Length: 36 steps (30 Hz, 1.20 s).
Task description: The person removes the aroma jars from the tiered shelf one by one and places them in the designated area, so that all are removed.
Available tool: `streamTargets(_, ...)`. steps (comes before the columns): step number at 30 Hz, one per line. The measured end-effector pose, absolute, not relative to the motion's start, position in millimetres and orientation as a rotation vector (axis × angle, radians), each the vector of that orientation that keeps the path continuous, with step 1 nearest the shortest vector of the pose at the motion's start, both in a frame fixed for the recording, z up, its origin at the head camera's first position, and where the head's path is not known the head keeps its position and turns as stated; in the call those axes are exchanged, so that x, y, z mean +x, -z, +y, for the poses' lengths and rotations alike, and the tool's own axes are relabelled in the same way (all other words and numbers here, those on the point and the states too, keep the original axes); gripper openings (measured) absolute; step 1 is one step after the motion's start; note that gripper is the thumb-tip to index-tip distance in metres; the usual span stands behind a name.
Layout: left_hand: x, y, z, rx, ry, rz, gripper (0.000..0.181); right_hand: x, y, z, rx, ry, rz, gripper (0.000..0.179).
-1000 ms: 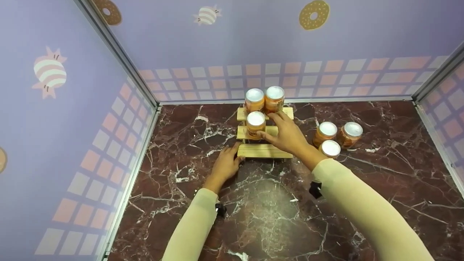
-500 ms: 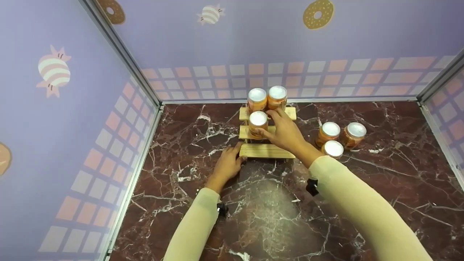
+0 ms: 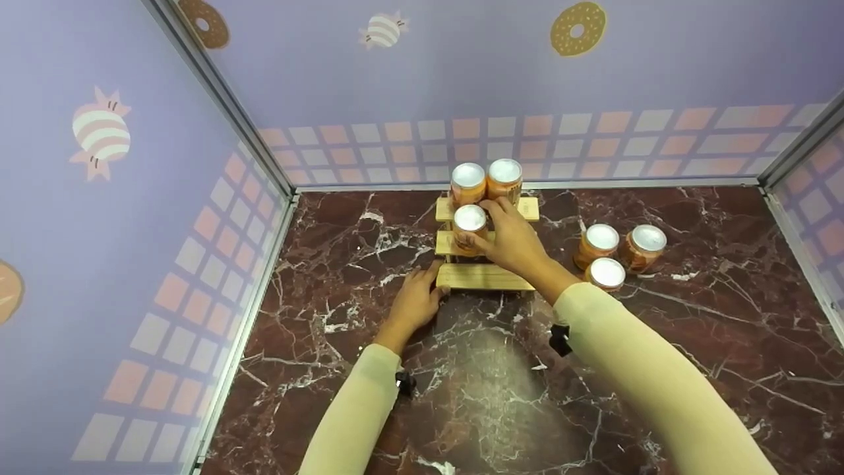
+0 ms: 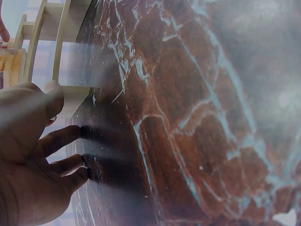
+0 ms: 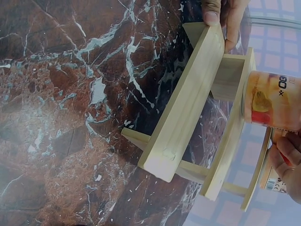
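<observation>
A three-step wooden stand (image 3: 488, 277) is on the marbled table. My left hand (image 3: 414, 297) holds the left end of its front step; in the right wrist view the thumb (image 5: 211, 18) lies on the board's end with a finger behind it. My right hand (image 3: 514, 243) grips an orange-labelled can (image 3: 470, 221) with a pale lid, upright at the left of the middle step. The can's base meets the step in the right wrist view (image 5: 275, 100). Two similar cans, a left one (image 3: 467, 177) and a right one (image 3: 505, 173), stand side by side on the top step.
To the stand's right, three more cans form a close group on the table: a rear left one (image 3: 601, 239), a rear right one (image 3: 646, 241) and a front one (image 3: 606, 272). A patterned purple wall (image 3: 422, 79) rises close behind the stand.
The right forearm has shifted slightly left while the hand stays at the can on the middle step. The left hand keeps its place at the stand. The head view has shifted slightly.
</observation>
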State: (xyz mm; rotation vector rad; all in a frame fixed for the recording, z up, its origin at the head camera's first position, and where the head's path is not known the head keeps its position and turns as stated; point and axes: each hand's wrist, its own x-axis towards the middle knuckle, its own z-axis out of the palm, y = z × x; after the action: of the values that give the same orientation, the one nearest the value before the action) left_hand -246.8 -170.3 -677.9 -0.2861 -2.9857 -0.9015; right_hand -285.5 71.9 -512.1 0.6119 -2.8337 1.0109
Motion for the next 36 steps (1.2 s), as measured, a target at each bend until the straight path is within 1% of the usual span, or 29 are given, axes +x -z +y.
streamTargets(11, -246.5, 679.1, -169.7, -0.285, 0.885, -2.990, 0.069, -286.4, 512.8, 71.7, 0.624, -0.983, -2.825, 0.068)
streamTargets(21, -245.3, 678.1, -170.5, -0.276, 0.891, -2.990, 0.070, -285.3, 510.5, 76.2, 0.703, -0.809, -2.773, 0.067)
streamTargets(36, -247.4, 682.6, -170.7, -0.312, 0.821, -2.975, 0.068, -275.3, 511.3, 96.0, 0.795, -0.660, -2.712, 0.070)
